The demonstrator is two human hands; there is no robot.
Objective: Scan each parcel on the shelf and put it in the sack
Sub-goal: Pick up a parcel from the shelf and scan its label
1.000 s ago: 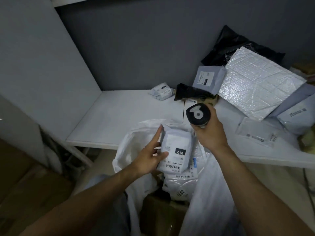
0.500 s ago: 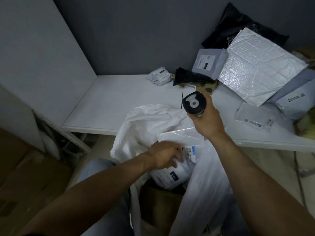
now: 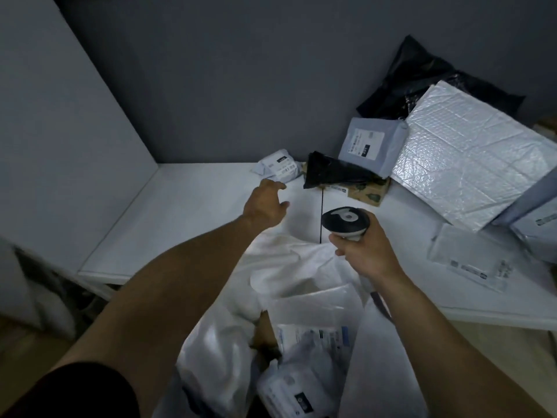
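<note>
My left hand [image 3: 265, 203] reaches over the white shelf [image 3: 180, 212], empty, fingers loosely spread, a short way in front of a small white labelled parcel [image 3: 278, 164] at the back wall. My right hand [image 3: 361, 251] grips a black-headed barcode scanner [image 3: 345, 222] above the rim of the white sack [image 3: 271, 267]. The sack hangs open below the shelf edge, and several labelled white parcels [image 3: 313, 336] lie inside it.
On the shelf's right side lie a black bag on a cardboard box [image 3: 337, 171], a grey mailer [image 3: 370, 147], a large bubble mailer [image 3: 470, 164], a big black bag [image 3: 428, 79], a clear flat packet [image 3: 470, 260] and grey parcels [image 3: 539, 227].
My left hand let go of the white parcel in the sack, came out empty and reached forward over the shelf toward the small parcel. The right hand kept the scanner.
</note>
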